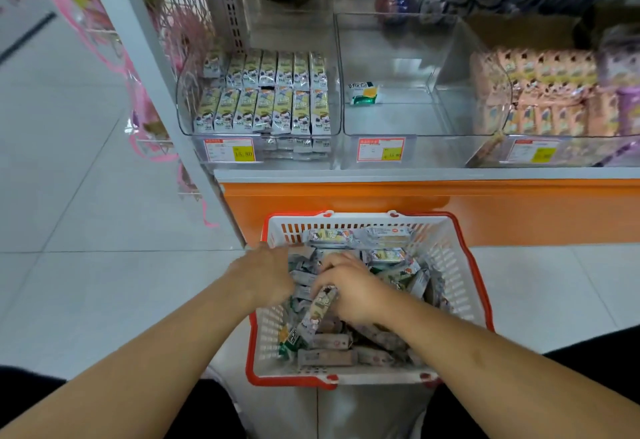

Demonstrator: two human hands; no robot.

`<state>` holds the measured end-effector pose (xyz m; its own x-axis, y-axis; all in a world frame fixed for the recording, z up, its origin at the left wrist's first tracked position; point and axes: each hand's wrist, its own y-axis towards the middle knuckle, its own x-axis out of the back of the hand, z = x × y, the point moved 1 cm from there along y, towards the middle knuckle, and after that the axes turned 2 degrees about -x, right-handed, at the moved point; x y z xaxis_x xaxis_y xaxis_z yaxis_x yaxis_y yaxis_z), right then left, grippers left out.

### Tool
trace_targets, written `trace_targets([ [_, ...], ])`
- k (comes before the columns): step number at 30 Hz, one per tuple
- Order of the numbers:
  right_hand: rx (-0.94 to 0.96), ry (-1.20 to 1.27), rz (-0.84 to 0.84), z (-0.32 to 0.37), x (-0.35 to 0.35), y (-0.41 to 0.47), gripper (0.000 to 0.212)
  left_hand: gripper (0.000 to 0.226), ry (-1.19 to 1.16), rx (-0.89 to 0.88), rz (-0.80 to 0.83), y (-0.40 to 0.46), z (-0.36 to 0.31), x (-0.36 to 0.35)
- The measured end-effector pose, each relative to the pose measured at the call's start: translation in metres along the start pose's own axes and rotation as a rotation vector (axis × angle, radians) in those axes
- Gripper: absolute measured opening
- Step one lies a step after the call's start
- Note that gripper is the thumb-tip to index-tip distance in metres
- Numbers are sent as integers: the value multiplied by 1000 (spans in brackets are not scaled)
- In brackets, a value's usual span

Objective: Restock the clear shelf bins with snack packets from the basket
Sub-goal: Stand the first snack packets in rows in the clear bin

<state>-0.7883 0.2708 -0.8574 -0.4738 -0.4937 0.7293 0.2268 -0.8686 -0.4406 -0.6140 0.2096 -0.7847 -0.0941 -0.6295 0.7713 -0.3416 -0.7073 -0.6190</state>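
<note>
Head view is showing both hands down in the basket [460, 262] on the floor — the left hand [266, 274] is lying on the packets [374, 338] with its fingers tucked among them, and I cannot tell if it is gripping any. The right hand [349, 289] is curling its fingers round one long packet [320, 307]. Up on the shelf, the left bin [194, 116] is sitting full of packets in rows, the middle bin [446, 116] is holding just one small pack [363, 92] — and the right bin [507, 106] is holding pink packs.
</note>
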Motion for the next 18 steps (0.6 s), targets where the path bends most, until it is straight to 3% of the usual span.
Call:
trace_targets([
  [4,118,33,-101,30,69,-14,44,41,-373,-192,148,-17,-11,36],
  [10,220,130,-270,67,141,-64,56,9,-933,-302,-9,-51,-23,73],
  [13,207,137,-323,76,148,-80,65,25,-1109,-320,-47,-59,-23,85],
  [18,217,127,-385,82,145,-75,78,30,-1239,-359,-72,-59,-15,86],
])
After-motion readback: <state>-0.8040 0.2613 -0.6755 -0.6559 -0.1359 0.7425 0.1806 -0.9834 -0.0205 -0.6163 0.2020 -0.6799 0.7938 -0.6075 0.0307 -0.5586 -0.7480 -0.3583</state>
